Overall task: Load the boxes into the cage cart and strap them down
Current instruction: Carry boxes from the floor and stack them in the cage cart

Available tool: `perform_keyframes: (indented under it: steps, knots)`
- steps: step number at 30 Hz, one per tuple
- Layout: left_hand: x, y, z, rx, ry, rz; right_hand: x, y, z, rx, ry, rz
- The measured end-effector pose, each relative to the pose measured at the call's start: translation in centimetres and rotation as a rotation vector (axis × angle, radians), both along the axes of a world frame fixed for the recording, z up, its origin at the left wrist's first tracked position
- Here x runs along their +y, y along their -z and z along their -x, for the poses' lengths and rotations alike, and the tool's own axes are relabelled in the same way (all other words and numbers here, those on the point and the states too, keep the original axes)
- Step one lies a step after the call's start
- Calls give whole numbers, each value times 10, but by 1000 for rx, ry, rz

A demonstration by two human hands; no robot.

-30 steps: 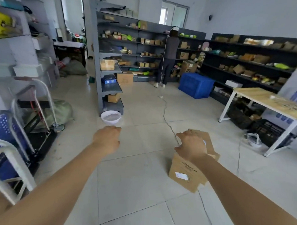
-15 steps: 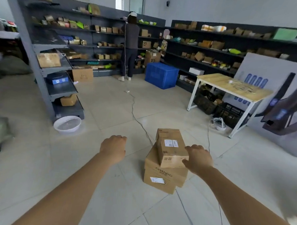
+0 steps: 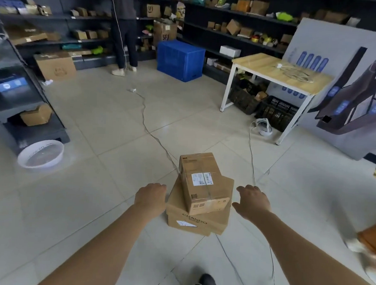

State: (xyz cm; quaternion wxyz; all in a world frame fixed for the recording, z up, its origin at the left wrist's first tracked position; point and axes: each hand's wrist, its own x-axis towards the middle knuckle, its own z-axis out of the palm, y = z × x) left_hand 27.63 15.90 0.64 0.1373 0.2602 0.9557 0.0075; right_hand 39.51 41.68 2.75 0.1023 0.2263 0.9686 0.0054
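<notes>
Flanking the two stacked boxes (image 3: pixel 199 199) on the floor, the empty left hand (image 3: pixel 151 195) and spread-open right hand (image 3: pixel 252 202) are held just beside them, ungripped, and the skewed top box (image 3: pixel 199 181) could be tipped off if only the bottom box (image 3: pixel 197 220) is lifted.

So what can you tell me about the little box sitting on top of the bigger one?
The small box is plain brown cardboard, taped shut with clear tape along its top. It has a white shipping label with small print and a code on the top, and tiny dark marks on its near end. It lies flat but skewed on the bigger box, printed CHANDO, which stands on the tiled floor. The left hand and right hand are on either side, neither touching it.
</notes>
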Motion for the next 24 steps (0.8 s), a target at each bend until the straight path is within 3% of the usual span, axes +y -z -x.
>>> perform_keyframes:
  steps: [17,24]
  knots:
    - [160,168,122,-347,-270,21,143,168,156,-309,26,260]
    - [183,248,150,-648,-541,-242,159,255,195,-315,306,549]
